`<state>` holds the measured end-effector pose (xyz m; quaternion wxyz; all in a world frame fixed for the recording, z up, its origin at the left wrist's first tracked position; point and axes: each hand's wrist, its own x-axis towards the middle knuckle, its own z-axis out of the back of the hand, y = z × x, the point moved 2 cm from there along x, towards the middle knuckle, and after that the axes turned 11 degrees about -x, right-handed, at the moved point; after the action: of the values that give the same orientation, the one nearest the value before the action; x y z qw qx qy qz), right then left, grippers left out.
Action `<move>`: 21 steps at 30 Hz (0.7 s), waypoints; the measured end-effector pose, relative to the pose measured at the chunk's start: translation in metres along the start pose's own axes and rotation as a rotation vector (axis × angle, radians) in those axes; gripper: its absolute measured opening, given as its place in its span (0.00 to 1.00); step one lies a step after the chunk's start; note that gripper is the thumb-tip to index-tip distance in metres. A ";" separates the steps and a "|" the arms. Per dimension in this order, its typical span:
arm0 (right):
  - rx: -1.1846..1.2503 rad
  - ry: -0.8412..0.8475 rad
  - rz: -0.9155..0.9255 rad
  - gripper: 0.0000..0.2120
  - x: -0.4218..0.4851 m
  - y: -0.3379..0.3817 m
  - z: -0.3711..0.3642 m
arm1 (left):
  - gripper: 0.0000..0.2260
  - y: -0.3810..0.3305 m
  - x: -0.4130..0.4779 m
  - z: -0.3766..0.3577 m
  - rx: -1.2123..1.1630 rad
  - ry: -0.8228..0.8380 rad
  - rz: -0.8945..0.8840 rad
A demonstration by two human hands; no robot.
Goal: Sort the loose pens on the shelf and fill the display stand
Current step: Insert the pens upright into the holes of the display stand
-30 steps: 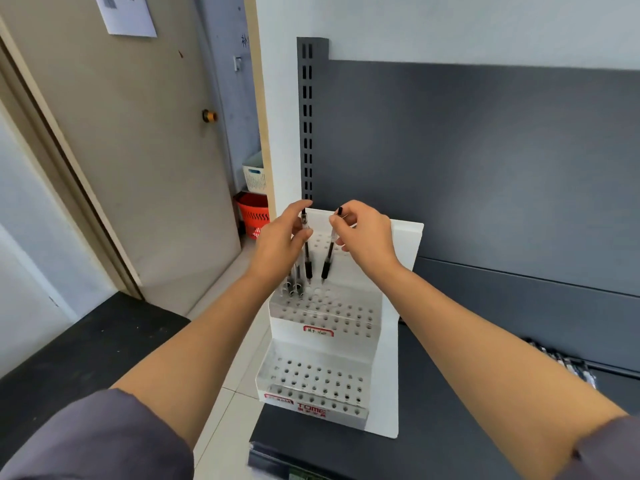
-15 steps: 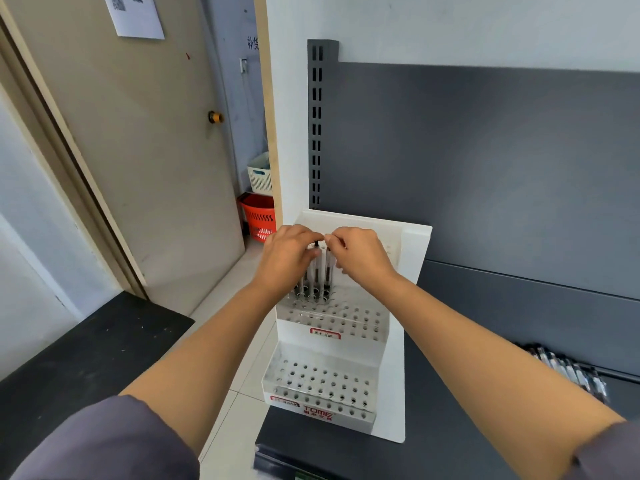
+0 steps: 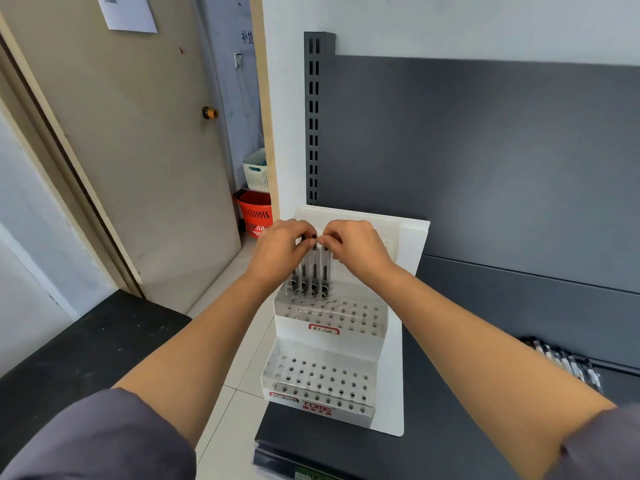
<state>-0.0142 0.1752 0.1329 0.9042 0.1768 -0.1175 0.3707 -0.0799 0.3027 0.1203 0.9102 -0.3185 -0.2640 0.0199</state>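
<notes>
In stand (image 3: 392, 375): pens (image 3: 314, 270) now seated; left hand (image 3: 277, 248), right hand (image 3: 357, 247) pinching.

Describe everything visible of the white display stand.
The display stand is white, plastic-looking, with two stepped tiers of round holes, a tall back panel and red front labels. It stands upright at the left end of the dark shelf. Some pens stand in the upper tier's back-left holes; the lower tier holds none. The left hand and right hand grip pen tops.
</notes>
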 end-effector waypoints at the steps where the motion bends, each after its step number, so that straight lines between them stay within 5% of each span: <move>1: 0.016 0.009 0.010 0.10 0.000 0.000 0.000 | 0.05 -0.001 0.000 -0.001 0.007 -0.003 0.002; 14: 0.186 0.128 0.038 0.14 -0.004 -0.010 0.010 | 0.09 -0.017 -0.004 -0.005 0.087 -0.096 0.048; 21: -0.103 -0.193 0.037 0.14 -0.047 -0.080 0.055 | 0.08 -0.096 0.002 -0.046 0.222 -0.164 -0.160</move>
<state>0.0054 0.0702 0.1486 0.8894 0.1630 -0.2262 0.3622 -0.0683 0.1999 0.1476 0.9138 -0.1913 -0.3582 0.0022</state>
